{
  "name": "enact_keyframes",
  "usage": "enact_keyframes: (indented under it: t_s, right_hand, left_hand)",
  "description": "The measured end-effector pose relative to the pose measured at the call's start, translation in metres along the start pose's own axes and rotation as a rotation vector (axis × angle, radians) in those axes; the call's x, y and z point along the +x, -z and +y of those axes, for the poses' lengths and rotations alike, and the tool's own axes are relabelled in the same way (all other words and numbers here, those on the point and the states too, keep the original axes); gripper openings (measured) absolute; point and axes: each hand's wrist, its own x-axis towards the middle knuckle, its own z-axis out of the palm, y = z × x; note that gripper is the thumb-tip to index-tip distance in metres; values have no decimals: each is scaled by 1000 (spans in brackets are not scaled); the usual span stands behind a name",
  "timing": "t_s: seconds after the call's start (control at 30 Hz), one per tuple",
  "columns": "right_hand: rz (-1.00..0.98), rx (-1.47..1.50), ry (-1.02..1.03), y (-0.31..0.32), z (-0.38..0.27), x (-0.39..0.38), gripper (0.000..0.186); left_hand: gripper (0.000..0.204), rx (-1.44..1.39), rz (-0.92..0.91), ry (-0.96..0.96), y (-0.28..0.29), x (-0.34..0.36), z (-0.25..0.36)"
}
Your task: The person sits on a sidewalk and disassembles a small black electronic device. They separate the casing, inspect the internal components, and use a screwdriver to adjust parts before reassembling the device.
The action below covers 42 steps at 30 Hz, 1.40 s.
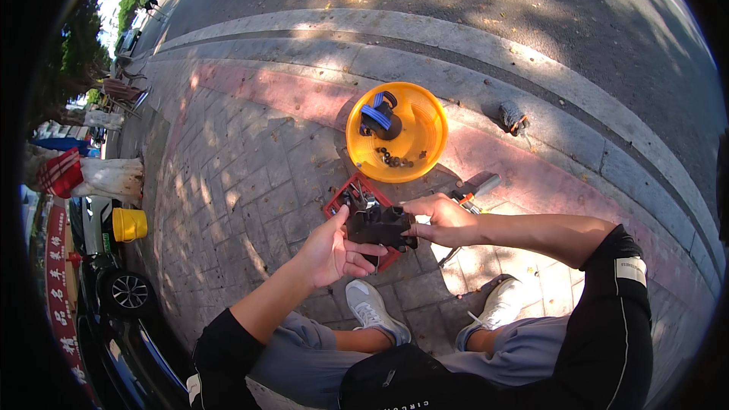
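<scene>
Between my hands is a black part (pixel 380 228) with stubby round ends; I cannot tell its exact kind. My left hand (pixel 334 249) holds it from the left, thumb on top and fingers under it. At its right end, my right hand (pixel 444 220) grips it between thumb and fingers. Directly below, a red tray (pixel 355 182) with metal pieces inside is partly hidden by the hands and the part. Just beyond stands a round orange-yellow basin (pixel 434 125). Inside it lie a black piece with blue bands (pixel 386 120) and several small dark round pieces (pixel 395 158).
Tools with orange handles (pixel 465 201) lie on the paving right of the tray. A dark bundled item (pixel 513 118) rests near the kerb (pixel 562 129), with the road past it. At far left are a yellow bucket (pixel 130 225), a tree trunk (pixel 112 180) and a black car (pixel 125 319).
</scene>
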Motion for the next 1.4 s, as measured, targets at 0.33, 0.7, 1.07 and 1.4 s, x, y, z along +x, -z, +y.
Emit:
enact_keyframes:
  t_s: [0.33,0.7,1.07,1.4]
  right_hand:
    - [606,632,-851,64,149,-103,20]
    - [858,539,-894,123,169,-174,30]
    - [863,-505,-883,118,136,-217,41]
    - [684,-62,-893,-4,113,-244,32]
  left_hand:
    - [73,1257,715,-165,107,80,-103]
    - [96,1324,1160,-313,79,134,-134]
    - [90,1346,1230,-251,70,141,-130]
    - [71,1157,952,-407,68,124,-130]
